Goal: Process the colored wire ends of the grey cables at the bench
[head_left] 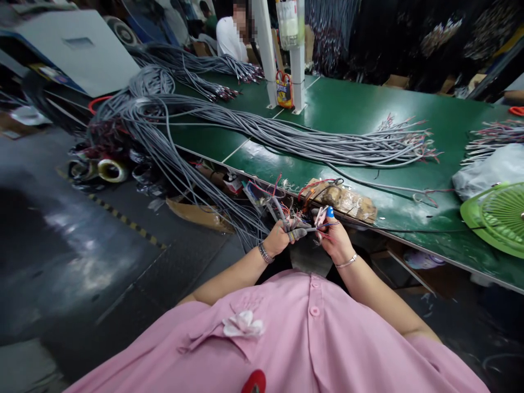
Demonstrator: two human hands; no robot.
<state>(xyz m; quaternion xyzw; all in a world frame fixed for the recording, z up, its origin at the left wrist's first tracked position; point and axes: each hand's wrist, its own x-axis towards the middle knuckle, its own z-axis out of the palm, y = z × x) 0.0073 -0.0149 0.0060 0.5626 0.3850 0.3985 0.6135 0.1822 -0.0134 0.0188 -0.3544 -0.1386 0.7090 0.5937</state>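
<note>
My left hand (279, 238) is closed around the end of a grey cable (275, 208) whose thin coloured wires fan out above my fingers. My right hand (332, 234), with taped fingertips, pinches some of those red and blue wires (323, 225) close to the left hand. Both hands hover just in front of the near edge of the green table (352, 109), above my lap and pink shirt. A bracelet sits on each wrist.
Long bundles of grey cables (286, 136) stretch across the table and spill off its left end toward tape rolls (111, 170) on the floor. A green fan grille (501, 215) and a plastic bag (491, 169) lie at the right. Another person (229, 34) sits at the far side.
</note>
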